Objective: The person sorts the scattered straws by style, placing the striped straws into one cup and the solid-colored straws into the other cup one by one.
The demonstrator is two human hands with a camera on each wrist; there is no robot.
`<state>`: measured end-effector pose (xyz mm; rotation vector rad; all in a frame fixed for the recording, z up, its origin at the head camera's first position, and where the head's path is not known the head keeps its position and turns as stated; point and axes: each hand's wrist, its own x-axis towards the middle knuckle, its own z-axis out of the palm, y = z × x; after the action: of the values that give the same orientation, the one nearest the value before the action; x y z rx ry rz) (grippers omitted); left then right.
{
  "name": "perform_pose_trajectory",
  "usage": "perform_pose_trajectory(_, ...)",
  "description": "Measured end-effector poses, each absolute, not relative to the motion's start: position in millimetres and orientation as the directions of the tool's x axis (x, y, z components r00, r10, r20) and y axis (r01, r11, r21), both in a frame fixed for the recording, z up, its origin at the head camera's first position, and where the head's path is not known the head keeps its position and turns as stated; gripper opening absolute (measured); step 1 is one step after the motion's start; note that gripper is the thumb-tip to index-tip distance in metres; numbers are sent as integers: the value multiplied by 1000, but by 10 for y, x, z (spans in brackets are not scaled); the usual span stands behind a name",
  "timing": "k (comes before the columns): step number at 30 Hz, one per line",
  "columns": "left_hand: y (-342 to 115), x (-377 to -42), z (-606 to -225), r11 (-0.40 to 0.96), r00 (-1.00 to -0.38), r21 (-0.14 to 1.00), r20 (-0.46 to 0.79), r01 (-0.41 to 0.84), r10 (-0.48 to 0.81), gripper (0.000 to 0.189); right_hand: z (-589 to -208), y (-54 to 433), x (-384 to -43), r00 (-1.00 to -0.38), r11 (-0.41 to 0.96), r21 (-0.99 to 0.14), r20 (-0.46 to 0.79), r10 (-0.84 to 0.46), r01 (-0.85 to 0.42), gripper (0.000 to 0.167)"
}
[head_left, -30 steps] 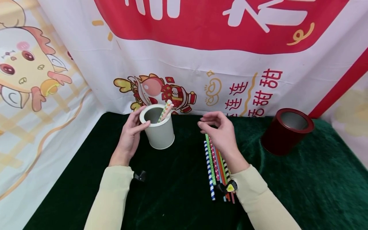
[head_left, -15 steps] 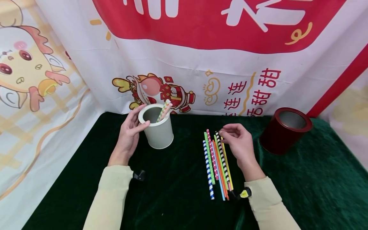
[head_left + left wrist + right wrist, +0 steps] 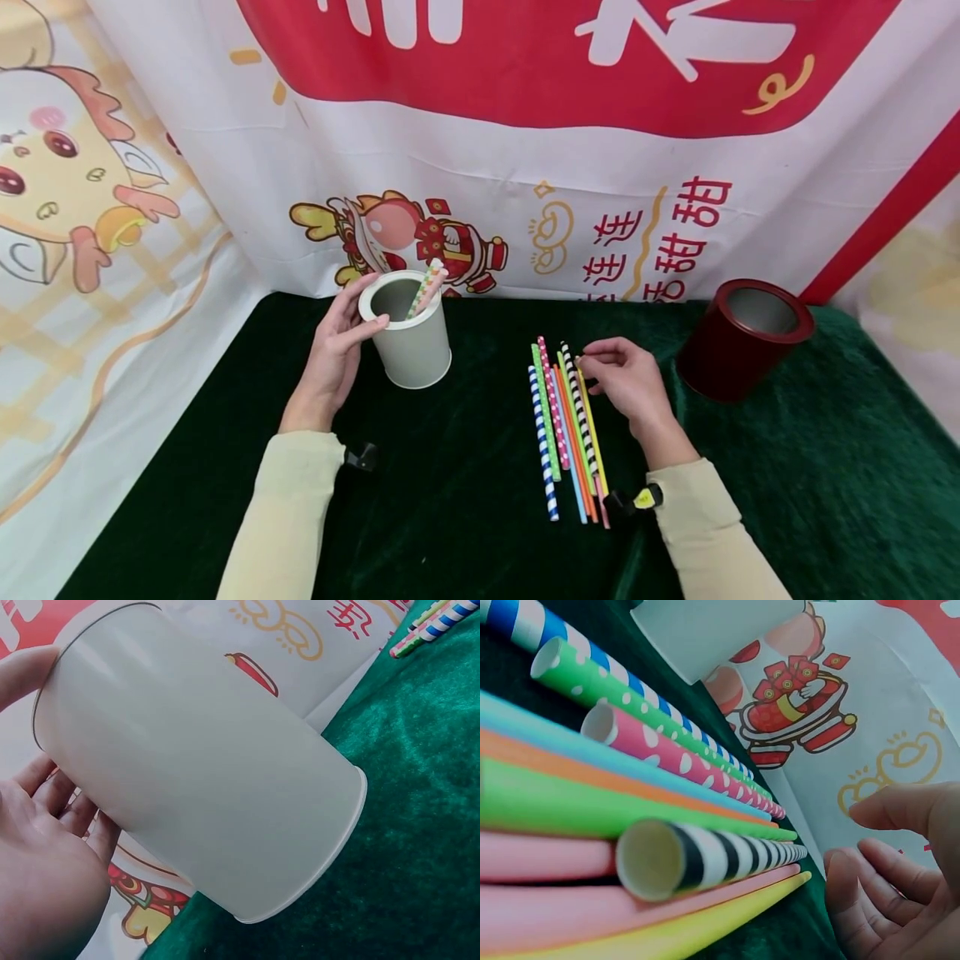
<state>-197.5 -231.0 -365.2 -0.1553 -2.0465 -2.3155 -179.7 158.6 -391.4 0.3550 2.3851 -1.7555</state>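
Note:
My left hand point(image 3: 333, 354) grips the rim of a pale grey canister point(image 3: 415, 354), thumb on the near side of the rim and fingers along its left side. Two patterned paper straws point(image 3: 427, 290) lean inside it, their tops above the rim. My right hand point(image 3: 626, 379) is at the far end of a row of paper straws, its fingertips close to the tip of the yellow straw point(image 3: 592, 425). In the right wrist view the thumb and fingers are apart with nothing between them. Beside the yellow one lies a black-and-white striped straw point(image 3: 727, 859).
Several more straws lie side by side, including a blue-and-white striped straw point(image 3: 543, 450) at the left and a pink dotted straw point(image 3: 554, 404). A dark red canister point(image 3: 738, 346) stands at the right on the green velvet cloth point(image 3: 465, 508). A printed curtain point(image 3: 480, 158) hangs behind.
My right hand has moved right and nearer, from above the straws' far ends to beside the yellow straw's tip. The left hand keeps its grip on the pale grey canister.

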Motion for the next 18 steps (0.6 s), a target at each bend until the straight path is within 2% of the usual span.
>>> perform_pose_trajectory(18,-2294,-1977,-3669,-105,-991,986,131,128,15,62,-3971,1546,-1829,-963,508,-824,-266,44,251,31)
